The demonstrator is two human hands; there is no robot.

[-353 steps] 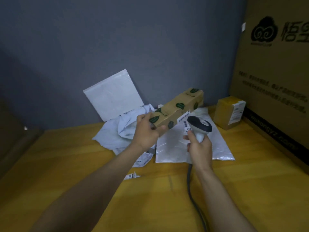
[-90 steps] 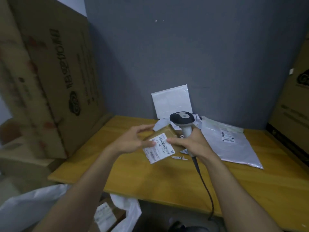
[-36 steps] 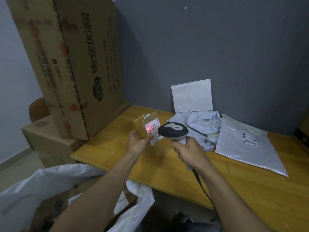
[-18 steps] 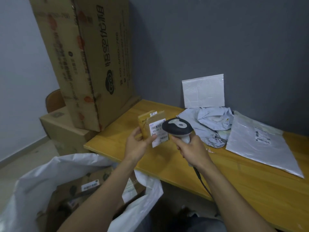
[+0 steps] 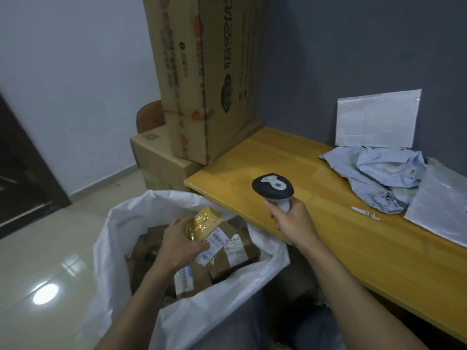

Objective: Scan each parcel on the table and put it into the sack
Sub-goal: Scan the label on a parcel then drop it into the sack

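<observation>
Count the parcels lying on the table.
3: a white mailer leaning on the wall, a crumpled grey bag before it, a flat grey mailer at the right edge. More may lie out of frame.

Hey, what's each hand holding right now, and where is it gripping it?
The left hand grips the small taped box by its near side, over the open sack. The right hand grips the scanner by its handle.
</observation>
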